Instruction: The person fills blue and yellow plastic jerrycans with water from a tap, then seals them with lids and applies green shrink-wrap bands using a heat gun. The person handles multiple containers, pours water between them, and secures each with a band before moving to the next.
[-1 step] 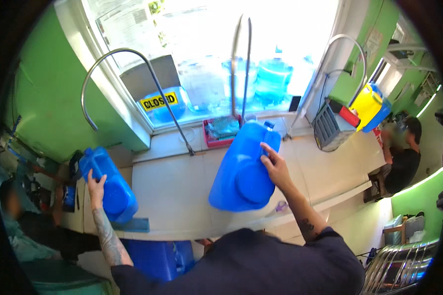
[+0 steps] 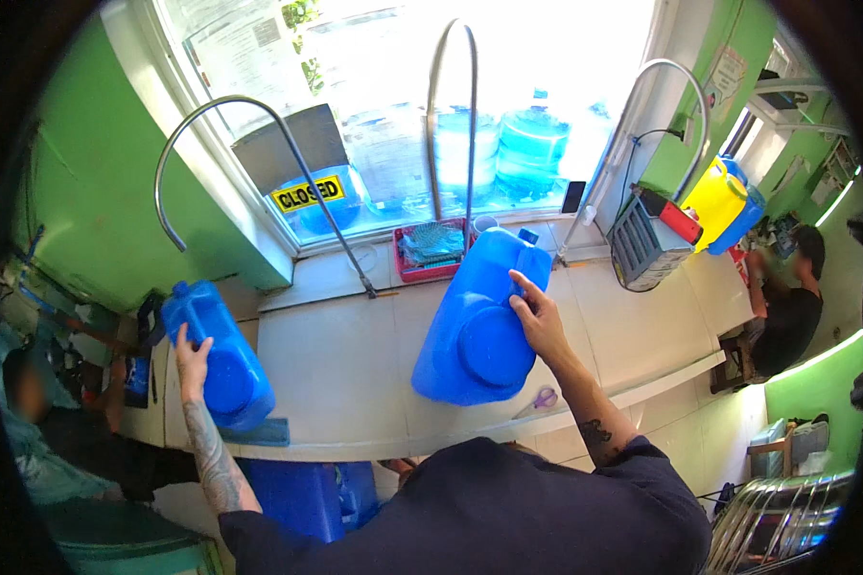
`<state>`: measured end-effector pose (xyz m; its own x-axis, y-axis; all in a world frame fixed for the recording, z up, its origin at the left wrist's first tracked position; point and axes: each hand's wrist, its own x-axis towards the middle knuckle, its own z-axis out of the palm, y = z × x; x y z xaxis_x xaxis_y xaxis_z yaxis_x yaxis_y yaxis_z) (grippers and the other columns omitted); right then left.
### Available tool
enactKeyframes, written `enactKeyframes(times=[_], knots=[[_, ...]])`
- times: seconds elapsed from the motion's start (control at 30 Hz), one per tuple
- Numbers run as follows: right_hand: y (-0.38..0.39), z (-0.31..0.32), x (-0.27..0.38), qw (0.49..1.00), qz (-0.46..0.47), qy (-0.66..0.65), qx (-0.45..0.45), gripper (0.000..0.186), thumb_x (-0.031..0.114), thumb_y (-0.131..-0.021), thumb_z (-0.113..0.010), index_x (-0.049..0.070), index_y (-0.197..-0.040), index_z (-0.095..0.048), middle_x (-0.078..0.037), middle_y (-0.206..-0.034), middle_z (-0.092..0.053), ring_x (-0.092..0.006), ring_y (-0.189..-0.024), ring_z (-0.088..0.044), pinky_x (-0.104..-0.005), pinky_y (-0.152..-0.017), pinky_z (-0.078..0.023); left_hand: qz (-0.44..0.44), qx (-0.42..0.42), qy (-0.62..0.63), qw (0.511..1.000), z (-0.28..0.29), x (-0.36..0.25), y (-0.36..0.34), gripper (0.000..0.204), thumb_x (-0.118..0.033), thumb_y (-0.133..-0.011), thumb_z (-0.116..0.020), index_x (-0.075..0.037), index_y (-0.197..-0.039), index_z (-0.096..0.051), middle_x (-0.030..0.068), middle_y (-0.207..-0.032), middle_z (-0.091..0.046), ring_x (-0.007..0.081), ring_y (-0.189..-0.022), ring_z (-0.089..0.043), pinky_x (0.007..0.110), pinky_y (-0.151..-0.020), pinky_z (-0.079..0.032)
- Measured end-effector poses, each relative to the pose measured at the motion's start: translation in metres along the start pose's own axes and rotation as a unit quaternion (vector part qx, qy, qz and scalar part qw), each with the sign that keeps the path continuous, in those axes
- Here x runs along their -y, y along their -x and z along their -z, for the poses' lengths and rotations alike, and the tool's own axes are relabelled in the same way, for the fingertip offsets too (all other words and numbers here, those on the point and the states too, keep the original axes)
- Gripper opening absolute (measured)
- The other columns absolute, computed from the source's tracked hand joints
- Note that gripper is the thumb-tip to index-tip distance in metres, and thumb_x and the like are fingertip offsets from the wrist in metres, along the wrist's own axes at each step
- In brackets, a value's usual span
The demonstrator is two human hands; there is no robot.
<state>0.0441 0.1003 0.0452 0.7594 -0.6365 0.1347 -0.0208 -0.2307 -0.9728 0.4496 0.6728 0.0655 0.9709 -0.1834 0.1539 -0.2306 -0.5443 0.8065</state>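
Note:
Two blue plastic water jugs stand on a white tiled counter (image 2: 340,383). The smaller jug (image 2: 230,383) is at the left end, with my left hand (image 2: 194,362) against its left side near the handle, fingers spread. The larger jug (image 2: 451,307), with a big round cap on its near face, stands at the middle. My right hand (image 2: 539,324) touches its upper right edge, index finger and thumb stretched along the plastic. Neither hand is visibly wrapped round a handle, though some fingertips are hard to make out. Purple-handled scissors (image 2: 545,397) lie beside the larger jug.
Curved metal spouts (image 2: 299,153) rise along the window side. A red basket (image 2: 430,253) sits behind the larger jug, and a grey box-shaped device (image 2: 642,249) stands at the right. More blue containers (image 2: 292,494) are below the counter. Two people sit at the sides.
The view has shifted slightly, and both jugs and my hands appear a little farther right and up. More of the scissors shows. Both hands stay against the same jugs.

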Motion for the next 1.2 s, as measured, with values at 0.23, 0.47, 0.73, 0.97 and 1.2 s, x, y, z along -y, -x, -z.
enactKeyframes(times=[0.23, 0.47, 0.73, 0.97, 1.2], knots=[[-0.019, 0.096, -0.014, 0.995, 0.029, 0.095, -0.007, 0.053, 0.010, -0.096, -0.066, 0.012, -0.148, -0.057, -0.015, -0.115, -0.072, -0.0209, -0.099, -0.068, -0.0358, -0.093, -0.053, -0.038, 0.189, -0.068, 0.979, -0.111, -0.098, 0.065, 0.076, -0.007, -0.090, -0.076, 0.007, -0.154, -0.038, 0.0221, -0.137, -0.062, 0.0229, -0.110, -0.067, 0.035, -0.093, -0.055], [-0.049, 0.179, -0.005, 0.787, 0.343, 0.512, -0.029, 0.049, 0.040, -0.085, -0.079, 0.011, -0.124, -0.068, -0.012, -0.117, -0.065, -0.0330, -0.119, -0.057, -0.0486, -0.105, -0.042, -0.127, 0.237, -0.005, 0.963, -0.228, -0.170, 0.105, 0.069, -0.018, -0.095, -0.073, 0.001, -0.154, -0.043, 0.0215, -0.133, -0.066, 0.0245, -0.117, -0.065, 0.036, -0.098, -0.051], [-0.051, 0.170, -0.028, 0.813, 0.342, 0.469, -0.045, 0.053, 0.051, -0.087, -0.073, 0.010, -0.119, -0.067, -0.011, -0.111, -0.065, -0.0327, -0.113, -0.057, -0.0494, -0.108, -0.036, -0.305, 0.004, -0.120, 0.945, -0.269, -0.242, 0.128, 0.061, -0.022, -0.093, -0.075, -0.003, -0.147, -0.053, 0.0223, -0.134, -0.062, 0.0365, -0.125, -0.060, 0.044, -0.107, -0.048], [-0.067, 0.197, -0.022, 0.823, 0.342, 0.443, 0.098, 0.041, 0.047, -0.098, -0.063, 0.011, -0.118, -0.070, -0.012, -0.106, -0.068, -0.0318, -0.106, -0.064, -0.0474, -0.099, -0.040, -0.248, 0.244, 0.086, 0.934, -0.407, -0.351, 0.172, 0.055, -0.040, -0.101, -0.066, -0.006, -0.144, -0.058, 0.0139, -0.138, -0.065, 0.0222, -0.128, -0.060, 0.036, -0.109, -0.046], [-0.076, 0.235, -0.046, 0.806, 0.409, 0.426, 0.041, 0.038, 0.047, -0.096, -0.064, 0.015, -0.115, -0.072, -0.008, -0.101, -0.069, -0.0275, -0.100, -0.066, -0.0439, -0.093, -0.044, -0.156, 0.320, 0.176, 0.918, -0.510, -0.370, 0.185, 0.038, -0.026, -0.104, -0.063, -0.002, -0.133, -0.067, 0.0156, -0.128, -0.071, 0.0231, -0.119, -0.066, 0.033, -0.104, -0.050]])
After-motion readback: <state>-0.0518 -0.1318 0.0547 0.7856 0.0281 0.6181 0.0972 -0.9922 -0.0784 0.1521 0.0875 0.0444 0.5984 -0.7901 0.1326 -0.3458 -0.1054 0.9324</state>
